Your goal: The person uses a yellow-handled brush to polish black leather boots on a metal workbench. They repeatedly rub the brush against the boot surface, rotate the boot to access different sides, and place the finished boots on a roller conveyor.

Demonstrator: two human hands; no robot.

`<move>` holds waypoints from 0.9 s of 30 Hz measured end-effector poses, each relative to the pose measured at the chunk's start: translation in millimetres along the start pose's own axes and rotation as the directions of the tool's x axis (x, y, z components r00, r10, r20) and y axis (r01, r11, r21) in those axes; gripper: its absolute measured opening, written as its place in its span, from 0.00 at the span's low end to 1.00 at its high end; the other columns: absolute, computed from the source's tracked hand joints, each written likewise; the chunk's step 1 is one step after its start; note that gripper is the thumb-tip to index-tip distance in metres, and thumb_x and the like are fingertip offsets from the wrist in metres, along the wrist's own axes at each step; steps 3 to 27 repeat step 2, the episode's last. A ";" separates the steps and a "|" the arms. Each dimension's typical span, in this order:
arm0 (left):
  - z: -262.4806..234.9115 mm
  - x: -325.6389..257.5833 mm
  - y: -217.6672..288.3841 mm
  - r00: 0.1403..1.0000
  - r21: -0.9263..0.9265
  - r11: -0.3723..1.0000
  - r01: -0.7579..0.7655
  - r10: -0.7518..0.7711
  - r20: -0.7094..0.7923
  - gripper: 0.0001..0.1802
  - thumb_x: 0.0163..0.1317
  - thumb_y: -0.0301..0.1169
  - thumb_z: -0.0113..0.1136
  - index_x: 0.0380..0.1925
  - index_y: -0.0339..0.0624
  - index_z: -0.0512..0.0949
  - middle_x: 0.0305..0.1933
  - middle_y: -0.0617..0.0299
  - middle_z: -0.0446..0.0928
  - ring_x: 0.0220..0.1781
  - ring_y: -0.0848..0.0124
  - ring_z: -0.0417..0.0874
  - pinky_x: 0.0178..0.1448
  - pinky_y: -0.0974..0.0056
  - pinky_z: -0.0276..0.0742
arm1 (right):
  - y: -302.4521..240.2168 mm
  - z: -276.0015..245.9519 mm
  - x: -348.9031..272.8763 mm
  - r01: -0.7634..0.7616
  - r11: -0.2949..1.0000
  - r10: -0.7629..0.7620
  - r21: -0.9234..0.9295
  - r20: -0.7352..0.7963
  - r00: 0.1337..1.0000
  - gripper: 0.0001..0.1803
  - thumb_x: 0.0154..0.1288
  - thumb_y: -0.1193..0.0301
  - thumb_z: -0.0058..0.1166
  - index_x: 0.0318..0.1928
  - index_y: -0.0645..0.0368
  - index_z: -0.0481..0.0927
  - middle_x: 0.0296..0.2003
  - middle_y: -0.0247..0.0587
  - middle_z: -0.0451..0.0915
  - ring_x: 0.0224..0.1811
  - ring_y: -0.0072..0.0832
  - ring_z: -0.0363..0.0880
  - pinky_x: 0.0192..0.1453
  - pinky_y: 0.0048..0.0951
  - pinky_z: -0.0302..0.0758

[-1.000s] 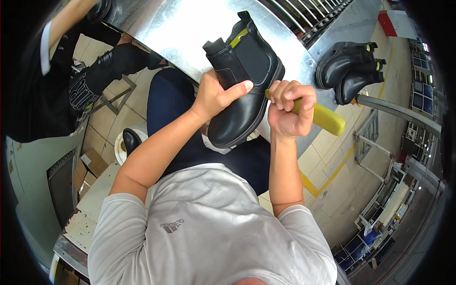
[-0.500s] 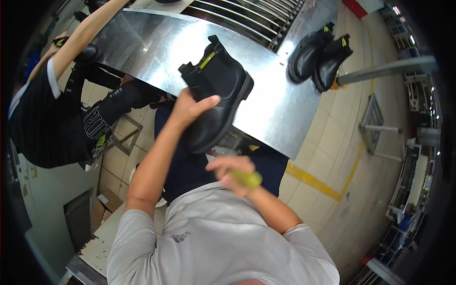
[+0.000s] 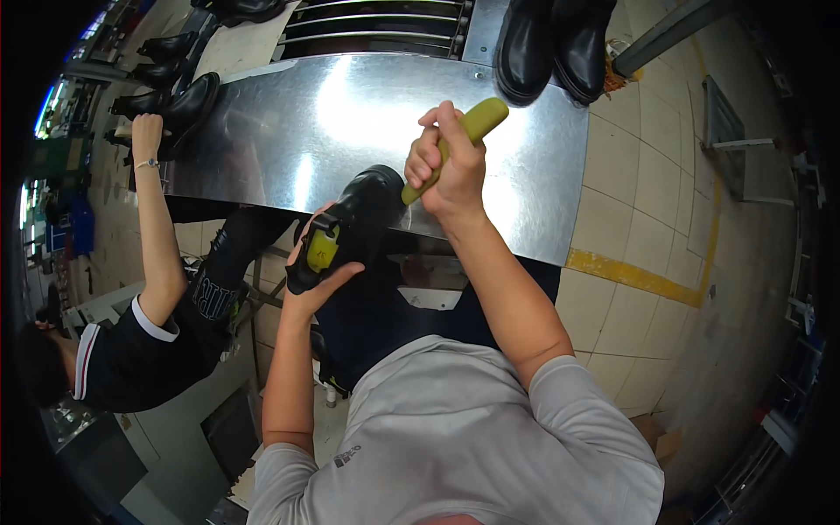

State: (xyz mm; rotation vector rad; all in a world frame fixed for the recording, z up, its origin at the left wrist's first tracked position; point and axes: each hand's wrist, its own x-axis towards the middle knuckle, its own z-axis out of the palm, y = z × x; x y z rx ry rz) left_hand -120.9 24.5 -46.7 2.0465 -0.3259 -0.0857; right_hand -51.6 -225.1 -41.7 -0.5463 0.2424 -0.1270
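My left hand (image 3: 308, 296) grips a black ankle boot (image 3: 367, 201) by its upper, around the opening. The boot's toe points away from me, towards the near edge of the metal table (image 3: 262, 131), and yellow-green shows inside its opening. Raised over the table to the right of the toe, my right hand (image 3: 451, 171) is closed around a long yellow-green tool (image 3: 486, 117) with a rounded end. What kind of tool it is I cannot make out. Its lower end is close to the boot's toe, with a small gap between them.
Two black boots (image 3: 525, 57) stand at the far right of the table. A roller rack (image 3: 376, 26) lies beyond it. On the left a co-worker's hand (image 3: 147, 136) is beside another black boot (image 3: 191, 105). A grey metal post (image 3: 665, 39) leans at the upper right.
The boot has turned from opening-away to toe-away and has come lower, nearer to me. My right hand has risen from near my waist to above the table with the yellow-green tool.
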 end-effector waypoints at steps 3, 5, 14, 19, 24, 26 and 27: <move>1.4 1.9 -7.5 1.000 0.009 1.000 0.013 -0.013 0.000 0.38 0.46 0.30 0.87 0.58 0.35 0.79 0.54 0.55 0.84 0.55 0.65 0.85 0.62 0.59 0.81 | 2.2 4.2 15.0 -0.008 1.000 0.008 0.026 0.007 1.000 0.20 0.76 0.54 0.58 0.40 0.59 0.74 0.15 0.30 0.62 0.12 0.21 0.62 0.16 0.27 0.63; 1.4 1.9 -7.5 1.000 0.009 1.000 0.013 -0.013 0.000 0.38 0.46 0.30 0.87 0.58 0.35 0.79 0.54 0.55 0.84 0.55 0.65 0.85 0.62 0.59 0.81 | 2.2 4.2 15.0 -0.008 1.000 0.008 0.026 0.007 1.000 0.20 0.76 0.54 0.58 0.40 0.59 0.74 0.15 0.30 0.62 0.12 0.21 0.62 0.16 0.27 0.63; 1.4 1.9 -7.5 1.000 0.009 1.000 0.013 -0.013 0.000 0.38 0.46 0.30 0.87 0.58 0.35 0.79 0.54 0.55 0.84 0.55 0.65 0.85 0.62 0.59 0.81 | 2.2 4.2 15.0 -0.008 1.000 0.008 0.026 0.007 1.000 0.20 0.76 0.54 0.58 0.40 0.59 0.74 0.15 0.30 0.62 0.12 0.21 0.62 0.16 0.27 0.63; 1.4 1.9 -7.5 1.000 0.009 1.000 0.013 -0.013 0.000 0.38 0.46 0.30 0.87 0.58 0.35 0.79 0.54 0.55 0.84 0.55 0.65 0.85 0.62 0.59 0.81 | 2.2 4.2 15.0 -0.008 1.000 0.008 0.026 0.007 1.000 0.20 0.76 0.54 0.58 0.40 0.59 0.74 0.15 0.30 0.62 0.12 0.21 0.62 0.16 0.27 0.63; 1.4 1.9 -7.5 1.000 0.009 1.000 0.013 -0.013 0.000 0.38 0.46 0.30 0.87 0.58 0.35 0.79 0.54 0.55 0.84 0.55 0.65 0.85 0.62 0.59 0.81 | 2.2 4.2 15.0 -0.008 1.000 0.008 0.026 0.007 1.000 0.20 0.76 0.54 0.58 0.40 0.59 0.74 0.15 0.30 0.62 0.12 0.21 0.62 0.16 0.27 0.63; 1.4 1.9 -7.5 1.000 0.009 1.000 0.013 -0.013 0.000 0.38 0.46 0.30 0.87 0.58 0.35 0.79 0.54 0.55 0.84 0.55 0.65 0.85 0.62 0.59 0.81 | 2.2 4.2 15.0 -0.008 1.000 0.008 0.026 0.007 1.000 0.20 0.76 0.54 0.58 0.40 0.59 0.74 0.15 0.30 0.62 0.12 0.21 0.62 0.16 0.27 0.63; 1.4 1.9 -7.5 1.000 0.009 1.000 0.013 -0.013 0.000 0.38 0.46 0.30 0.87 0.58 0.35 0.79 0.54 0.55 0.84 0.55 0.65 0.85 0.62 0.59 0.81 | 2.2 4.2 15.0 -0.008 1.000 0.008 0.026 0.007 1.000 0.20 0.76 0.54 0.58 0.40 0.59 0.74 0.15 0.30 0.62 0.12 0.21 0.62 0.16 0.27 0.63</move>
